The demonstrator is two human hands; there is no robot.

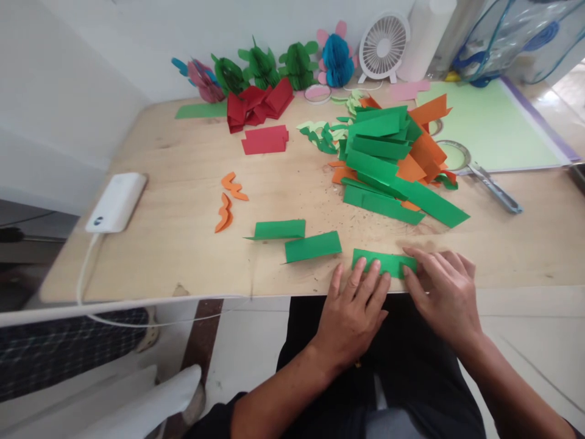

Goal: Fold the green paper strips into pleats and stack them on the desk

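Note:
A green paper strip (pixel 389 262) lies at the front edge of the table. My left hand (pixel 351 314) rests on its near side, fingers outstretched and spread with the fingertips on the paper. At the strip's right end, my right hand (pixel 445 291) pinches the paper between thumb and forefinger. Left of my hands lie two folded green pieces, the nearer one (pixel 313 246) and the farther one (pixel 280 229). Beyond my hands is a loose pile of folded green paper (pixel 379 146), with orange paper (pixel 425 155) mixed in.
Orange cut-outs (pixel 223 214) and a white power bank (pixel 116 202) with a cable lie to the left. Folded red paper (pixel 265 140) sits farther back. Paper figures (pixel 260 67) and a small fan (pixel 384 46) line the wall. A craft knife (pixel 496 188) lies right, beside tape rolls.

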